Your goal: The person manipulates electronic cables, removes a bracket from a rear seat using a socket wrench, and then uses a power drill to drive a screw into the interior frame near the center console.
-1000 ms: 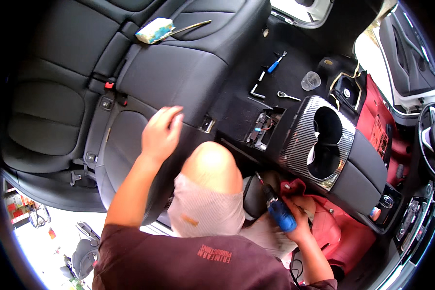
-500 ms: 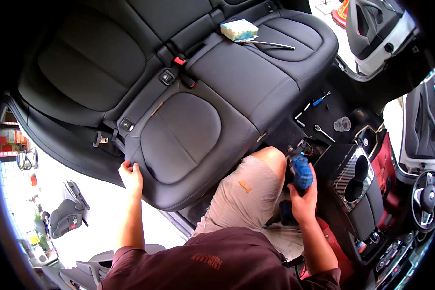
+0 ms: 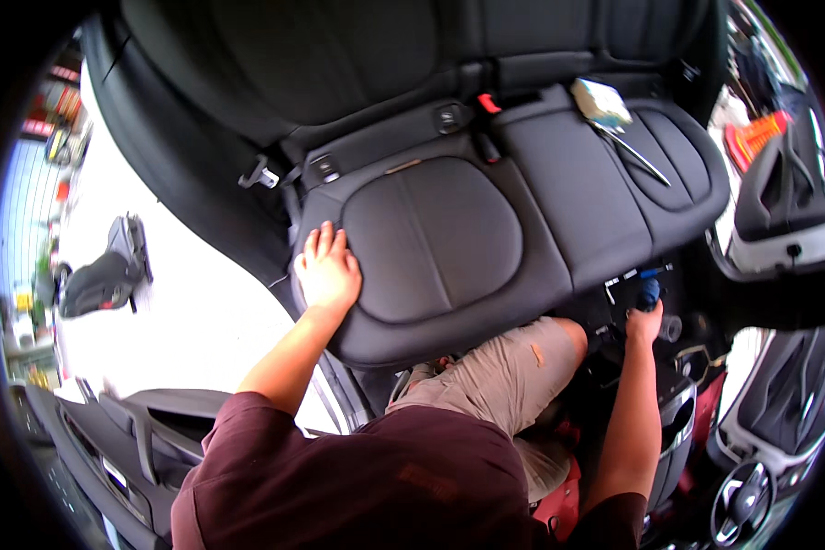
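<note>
My left hand [image 3: 328,269] lies flat on the near left corner of a black rear bench seat [image 3: 477,220], its fingers spread. Down in the footwell, my right hand [image 3: 644,323] is closed around a blue power tool [image 3: 649,293], seen only in part. Beside that tool, a blue-handled tool [image 3: 655,272] and a small silver bar [image 3: 611,291] lie on the dark floor. A clear plastic cup [image 3: 671,328] stands just right of my right hand.
On the seat's far right are a soft pale packet [image 3: 601,103] and a long thin rod [image 3: 637,156]. A red buckle [image 3: 489,104] sits at the backrest. Open doors [image 3: 788,206] flank the car. The steering wheel [image 3: 744,502] is at lower right.
My left hand has gone from the seat's edge to lying flat on top. My right hand has carried the blue power tool farther away, down toward the footwell tools. The view has turned.
</note>
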{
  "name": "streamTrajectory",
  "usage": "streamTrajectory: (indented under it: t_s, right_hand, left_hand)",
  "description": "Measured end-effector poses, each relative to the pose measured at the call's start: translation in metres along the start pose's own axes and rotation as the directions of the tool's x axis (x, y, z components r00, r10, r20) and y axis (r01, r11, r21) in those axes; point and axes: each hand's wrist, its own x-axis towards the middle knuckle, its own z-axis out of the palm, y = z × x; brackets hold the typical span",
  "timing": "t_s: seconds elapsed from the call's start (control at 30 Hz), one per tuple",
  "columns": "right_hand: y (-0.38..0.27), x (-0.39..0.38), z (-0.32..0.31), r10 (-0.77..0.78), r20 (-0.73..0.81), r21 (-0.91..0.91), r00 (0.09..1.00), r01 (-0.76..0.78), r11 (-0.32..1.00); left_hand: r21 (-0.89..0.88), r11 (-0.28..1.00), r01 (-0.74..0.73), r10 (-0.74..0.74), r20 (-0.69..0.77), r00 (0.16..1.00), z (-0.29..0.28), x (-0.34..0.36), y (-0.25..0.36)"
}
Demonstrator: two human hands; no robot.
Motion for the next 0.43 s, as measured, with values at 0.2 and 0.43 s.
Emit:
streamTrajectory:
  t_s: [0.2, 0.43]
  right_hand:
    - [0.047, 0.003, 0.028, -0.256, 0.239, -0.227, 0.937, 0.31, 0.923]
    - [0.054, -0.029, 0.021, -0.129, 0.424, -0.28, 0.897, 0.265, 0.922]
  left_hand:
    - [-0.083, 0.996, 0.037, -0.039, -0.015, 0.999, -0.003, -0.001, -0.004]
    - [-0.711, 0.703, 0.015, -0.156, -0.133, 0.979, -0.015, 0.006, -0.044]
